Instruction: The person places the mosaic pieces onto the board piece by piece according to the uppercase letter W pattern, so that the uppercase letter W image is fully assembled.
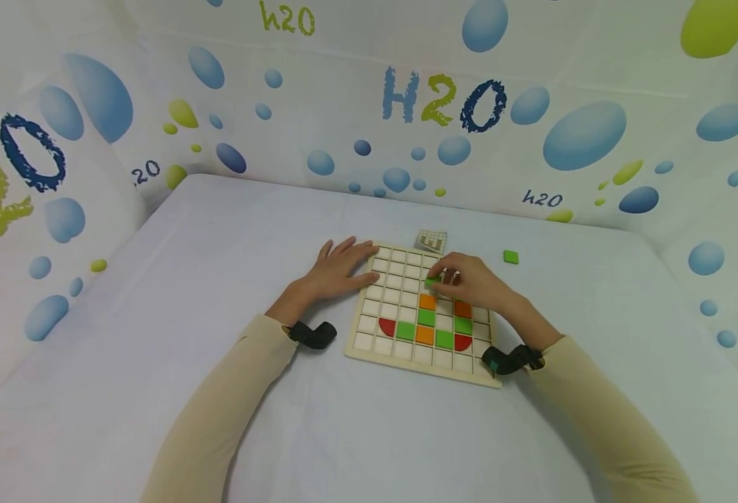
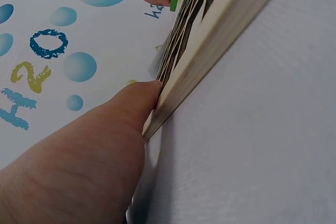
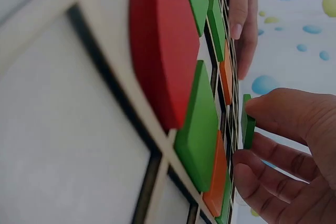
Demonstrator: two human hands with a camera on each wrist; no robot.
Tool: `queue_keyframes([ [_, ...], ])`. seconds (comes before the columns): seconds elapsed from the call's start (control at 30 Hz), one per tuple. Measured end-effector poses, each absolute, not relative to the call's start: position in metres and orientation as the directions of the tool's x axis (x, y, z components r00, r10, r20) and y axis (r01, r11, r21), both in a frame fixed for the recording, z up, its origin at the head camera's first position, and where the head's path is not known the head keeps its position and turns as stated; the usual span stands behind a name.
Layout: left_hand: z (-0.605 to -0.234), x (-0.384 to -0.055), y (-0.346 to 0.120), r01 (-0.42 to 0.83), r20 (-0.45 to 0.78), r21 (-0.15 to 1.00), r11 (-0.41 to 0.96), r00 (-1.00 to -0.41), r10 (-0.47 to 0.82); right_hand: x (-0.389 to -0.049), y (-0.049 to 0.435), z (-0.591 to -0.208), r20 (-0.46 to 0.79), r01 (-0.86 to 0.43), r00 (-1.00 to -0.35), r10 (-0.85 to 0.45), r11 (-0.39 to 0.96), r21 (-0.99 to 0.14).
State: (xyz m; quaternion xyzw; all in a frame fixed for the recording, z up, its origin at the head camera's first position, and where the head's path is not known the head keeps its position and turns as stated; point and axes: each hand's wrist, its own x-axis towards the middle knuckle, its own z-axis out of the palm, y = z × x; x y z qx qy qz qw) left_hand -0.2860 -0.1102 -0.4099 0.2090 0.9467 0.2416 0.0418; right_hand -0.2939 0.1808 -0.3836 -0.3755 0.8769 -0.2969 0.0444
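A wooden grid board (image 1: 381, 346) lies on the table. My left hand (image 1: 337, 270) rests at its left edge, fingers spread, with the fingertips and thumb touching the frame. Over the upper right cells, my right hand (image 1: 469, 279) pinches a green square tile (image 3: 248, 121) between thumb and fingers. In the right wrist view that tile stands on edge, close to the grid. Below it, several tiles sit in cells: orange squares (image 1: 427, 302), green squares (image 1: 426, 318) and red rounded pieces (image 1: 387, 327). Cells under the right hand are partly hidden.
A loose green tile (image 1: 510, 257) lies on the table beyond the board, to the right. Behind the board's far edge is a small printed card (image 1: 431, 241) with a grid picture. A patterned sheet (image 1: 356, 91) hangs behind the white-covered table (image 1: 369, 433).
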Motion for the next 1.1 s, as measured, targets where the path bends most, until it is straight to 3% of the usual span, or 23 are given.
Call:
queue_keyframes([
  [1.1, -0.413, -0.289, -0.111, 0.364, 0.002, 0.462, 0.809, -0.912, 0.409, -0.292, 0.150, -0.384, 0.142, -0.683, -0.633, -0.761, 0.462, -0.567],
])
